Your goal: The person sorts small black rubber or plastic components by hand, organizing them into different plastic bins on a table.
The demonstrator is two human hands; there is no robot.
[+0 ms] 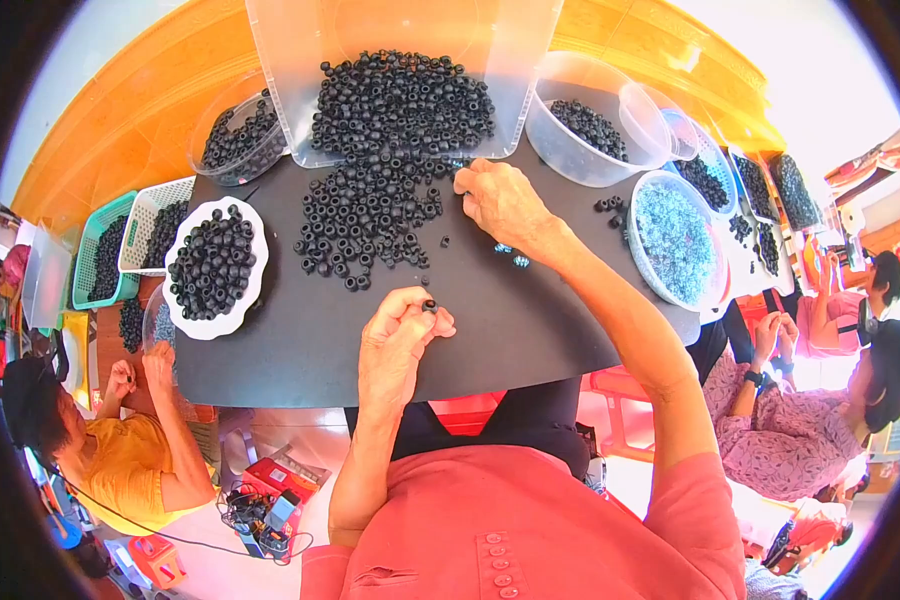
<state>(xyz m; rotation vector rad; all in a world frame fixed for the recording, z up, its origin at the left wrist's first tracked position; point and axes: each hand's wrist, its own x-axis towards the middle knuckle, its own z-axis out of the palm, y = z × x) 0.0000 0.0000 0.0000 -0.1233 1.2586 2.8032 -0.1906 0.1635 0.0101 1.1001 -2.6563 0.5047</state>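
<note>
My left hand (395, 340) is closed in a pinch above the table's near part, with a small round black bead (430, 306) at its fingertips. Farther out, my right hand (510, 205) has its fingers pressed together at the right side of a loose spread of black beads (365, 225). What those fingertips hold, if anything, is too small to make out. The spread joins a larger heap of black beads (400, 105) in a clear plastic bin (515, 110) lying open toward me. A few light-blue pieces (512, 256) lie beside my right wrist.
On the dark table (270, 370), a white scalloped plate (198, 327) of black beads stands left. Clear tubs (605, 165) with black beads flank the bin. A bowl of pale-blue beads (675, 240) is at right. Other people sit left (135, 460) and right (790, 430).
</note>
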